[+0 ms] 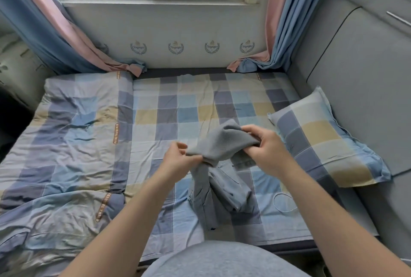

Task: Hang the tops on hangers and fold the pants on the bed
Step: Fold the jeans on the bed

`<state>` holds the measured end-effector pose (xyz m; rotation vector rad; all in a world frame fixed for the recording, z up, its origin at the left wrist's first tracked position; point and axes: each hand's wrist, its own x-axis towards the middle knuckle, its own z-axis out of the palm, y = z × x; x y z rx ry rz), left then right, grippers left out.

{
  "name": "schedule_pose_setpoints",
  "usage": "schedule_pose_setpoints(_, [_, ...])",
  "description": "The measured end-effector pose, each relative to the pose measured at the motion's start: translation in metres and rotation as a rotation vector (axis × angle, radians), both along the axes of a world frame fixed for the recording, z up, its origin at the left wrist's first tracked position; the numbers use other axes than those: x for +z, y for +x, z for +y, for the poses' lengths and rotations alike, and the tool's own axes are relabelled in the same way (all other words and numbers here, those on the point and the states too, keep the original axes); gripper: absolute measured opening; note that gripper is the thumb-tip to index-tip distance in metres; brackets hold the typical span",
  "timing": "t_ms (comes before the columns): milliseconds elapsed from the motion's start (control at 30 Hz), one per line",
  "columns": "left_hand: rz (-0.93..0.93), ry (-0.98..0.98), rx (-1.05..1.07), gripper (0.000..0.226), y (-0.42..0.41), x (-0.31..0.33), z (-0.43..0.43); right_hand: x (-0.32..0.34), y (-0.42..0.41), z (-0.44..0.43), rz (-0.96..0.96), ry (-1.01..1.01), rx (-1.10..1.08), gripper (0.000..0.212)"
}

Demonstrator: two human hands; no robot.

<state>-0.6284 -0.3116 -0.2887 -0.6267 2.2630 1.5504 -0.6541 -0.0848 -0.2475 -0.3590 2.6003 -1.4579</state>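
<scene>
Grey pants (pixel 219 143) gripped by left hand (pixel 180 157), right hand (pixel 265 145), mid-bed (pixel 200 103).

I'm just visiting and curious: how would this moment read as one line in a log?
step: folding pants | left hand: grips grey pants | right hand: grips grey pants | lower part: rests on bed

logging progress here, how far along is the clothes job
Done: nothing finished shows; no folded pile or hung top lies on the bed. In hand: the left hand and right hand grip grey pants, lifted and bunched, their lower part trailing on the bed. Left: folding these; no hangers or tops are in view, so that part cannot be judged.
</scene>
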Motion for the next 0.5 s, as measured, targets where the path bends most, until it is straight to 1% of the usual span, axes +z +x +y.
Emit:
schedule_pose_setpoints(33, [0.045,-0.109,-0.066,0.075,0.0,-0.004,-0.001,0.011,-0.005,0.004,0.029,0.045,0.05,0.039])
schedule_pose_setpoints(67, [0.104,-0.172,-0.156,0.097,-0.001,-0.006,0.001,0.022,-0.008,0.006,0.055,0.084,0.108,0.043])
schedule_pose_setpoints(100, [0.16,-0.192,-0.254,0.111,-0.002,-0.007,0.006,0.032,-0.011,0.008,0.084,0.113,0.155,0.045])
schedule_pose_setpoints(133, [0.211,-0.171,-0.35,0.115,-0.003,-0.005,0.013,0.041,-0.013,0.008,0.118,0.123,0.188,0.046])
schedule_pose_setpoints(167, [0.243,-0.101,-0.416,0.109,-0.003,-0.005,0.022,0.051,-0.015,0.008,0.153,0.117,0.205,0.045])
schedule_pose_setpoints(200, [0.249,-0.008,-0.44,0.092,-0.002,-0.004,0.032,0.06,-0.017,0.007,0.188,0.107,0.209,0.043])
schedule_pose_setpoints(233, [0.239,0.071,-0.446,0.069,-0.001,-0.005,0.042,0.067,-0.02,0.007,0.226,0.095,0.206,0.04])
schedule_pose_setpoints(267, [0.233,0.117,-0.443,0.048,0.001,-0.005,0.05,0.074,-0.025,0.008,0.266,0.085,0.197,0.036])
schedule_pose_setpoints(300, [0.236,0.131,-0.431,0.032,0.002,-0.007,0.055,0.078,-0.03,0.008,0.308,0.078,0.18,0.031])
schedule_pose_setpoints(333, [0.23,0.133,-0.415,0.026,0.004,-0.007,0.06,0.08,-0.035,0.009,0.345,0.072,0.15,0.028])
schedule_pose_setpoints(367, [0.227,0.145,-0.399,0.026,0.004,-0.008,0.062,0.079,-0.039,0.011,0.377,0.064,0.101,0.025])
schedule_pose_setpoints(433, [0.242,0.191,-0.343,0.021,0.004,-0.008,0.063,0.074,-0.047,0.013,0.428,0.063,-0.032,0.026])
schedule_pose_setpoints(500, [0.259,0.228,-0.264,0.012,0.003,-0.005,0.061,0.067,-0.05,0.016,0.416,0.042,-0.136,0.028])
